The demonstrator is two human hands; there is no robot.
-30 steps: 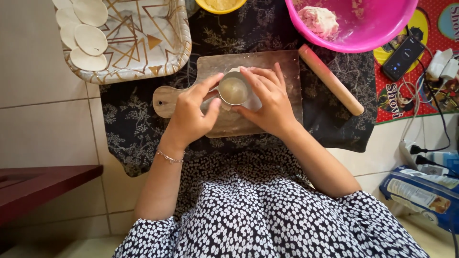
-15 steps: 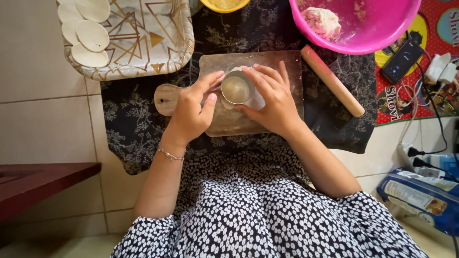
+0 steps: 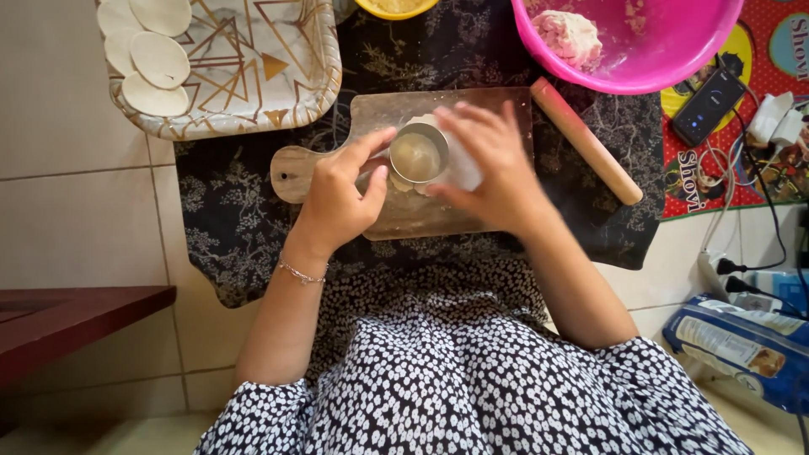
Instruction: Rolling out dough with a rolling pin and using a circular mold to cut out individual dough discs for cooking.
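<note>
The left hand (image 3: 337, 198) grips a round metal cutter (image 3: 419, 153) at the centre of the board (image 3: 413, 215), pressed on the dough (image 3: 462, 168). The right hand (image 3: 489, 168), blurred, fingers spread, rests on the dough at the cutter's 3 o'clock. If the cutter tilts, the round may tear. A rolling pin (image 3: 586, 139) lies at 3 o'clock; cut rounds (image 3: 156, 59) sit on the tray (image 3: 270, 93) at 10.

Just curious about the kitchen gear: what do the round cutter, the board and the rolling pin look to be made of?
Cutter: likely steel, with a grey shiny rim.
Board: wood, brown and grainy, matte, dusted pale.
Rolling pin: probably wood, smooth, pale tan; grain too fine to see.
</note>
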